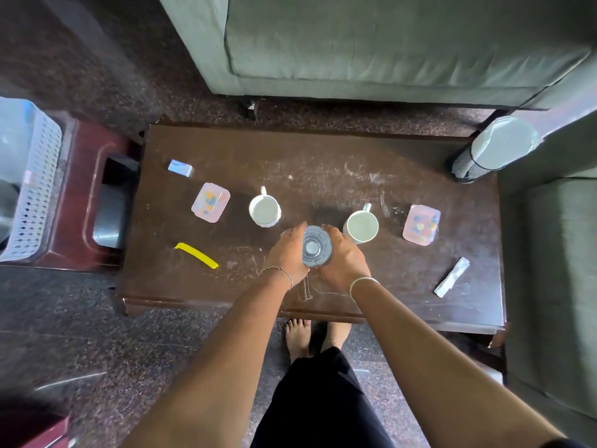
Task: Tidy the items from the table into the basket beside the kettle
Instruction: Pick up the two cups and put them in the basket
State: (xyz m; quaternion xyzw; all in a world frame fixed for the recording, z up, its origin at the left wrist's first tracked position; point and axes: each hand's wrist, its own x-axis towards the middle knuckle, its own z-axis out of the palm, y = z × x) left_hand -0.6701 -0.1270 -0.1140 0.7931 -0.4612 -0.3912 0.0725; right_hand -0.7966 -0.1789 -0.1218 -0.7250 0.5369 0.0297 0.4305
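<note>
A clear drinking glass (pixel 317 249) stands upright at the middle front of the dark wooden table (pixel 323 163). My left hand (pixel 288 253) and my right hand (pixel 343 257) cup it from either side, fingers wrapped on its wall. Two white mugs (pixel 264 210) (pixel 361 227) stand just behind it. Two pink lidded boxes (pixel 210 202) (pixel 421 225) lie farther out on each side. A yellow strip (pixel 196 255), a small blue packet (pixel 180 167) and a silvery sachet (pixel 451 277) also lie on the table. The white perforated basket (pixel 34 195) sits at the far left.
The basket rests on a maroon plastic stool (pixel 93 202) left of the table, with a dark grey object at the left edge that may be the kettle. Grey sofas (pixel 387 43) border the back and right. A padded armrest end (pixel 504 143) overhangs the table's back right corner.
</note>
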